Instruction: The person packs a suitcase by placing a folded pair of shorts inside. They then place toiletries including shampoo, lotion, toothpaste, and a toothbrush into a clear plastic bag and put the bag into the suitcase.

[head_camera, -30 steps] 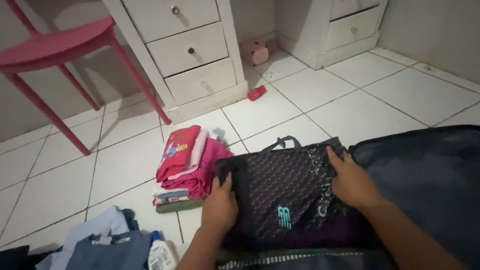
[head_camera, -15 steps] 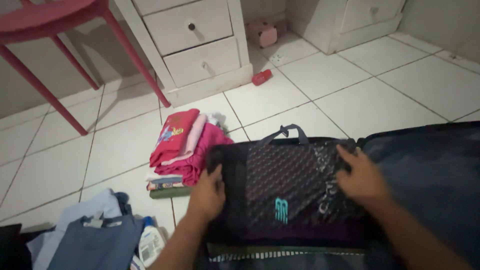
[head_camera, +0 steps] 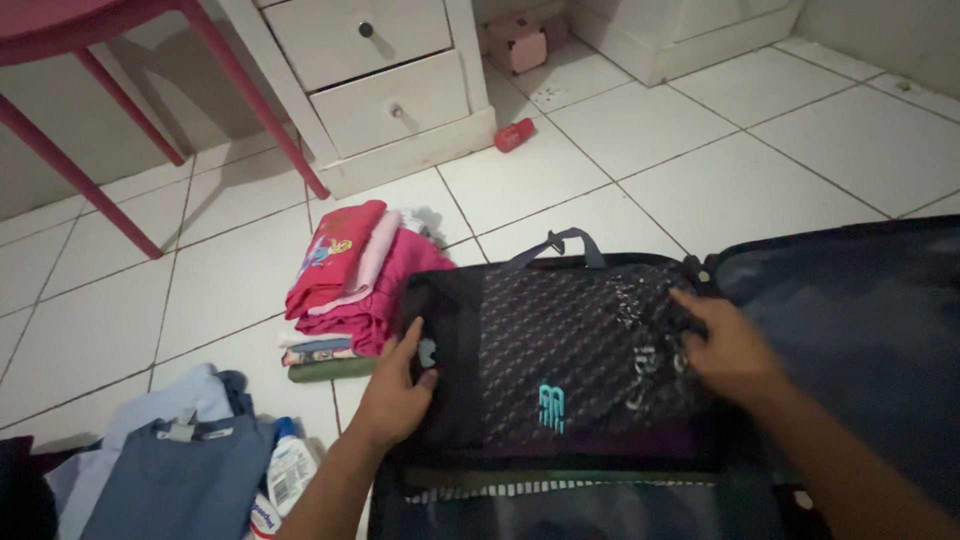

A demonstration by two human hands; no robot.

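Bag [head_camera: 560, 350], dark with a fine dotted pattern, lies flat in the near half of an open suitcase [head_camera: 850, 320] on the white tiled floor [head_camera: 740, 170]. Left of it, just beside its edge, sits one stack of folded clothes [head_camera: 350, 285], pink and red on top with a green piece at the bottom. Nearer the camera on the left lies one blue-grey shirt [head_camera: 175, 480] on other cloth, and one white bottle [head_camera: 290, 470] lies beside it. Beyond the stack stands a white drawer unit [head_camera: 380, 90] with two drawers in view, each with one knob. A pink chair [head_camera: 120, 60] stands left of it; three of its legs show. One small red thing [head_camera: 513, 134] and one pink box [head_camera: 522, 42] rest on the tiles by the unit. Nothing covers the bag but the two hands.

It has one grey loop handle [head_camera: 560, 243] at its far edge and one teal mark [head_camera: 551, 407] near the middle of its face; pale lettering runs along its right part, blurred.

Left hand [head_camera: 395, 390] lies flat on the bag's left edge, fingers spread, thumb on top, pressing rather than clasping. Right hand [head_camera: 730, 345] rests on the bag's right edge by the suitcase hinge, fingers loosely bent; whether it pinches the fabric I cannot tell.
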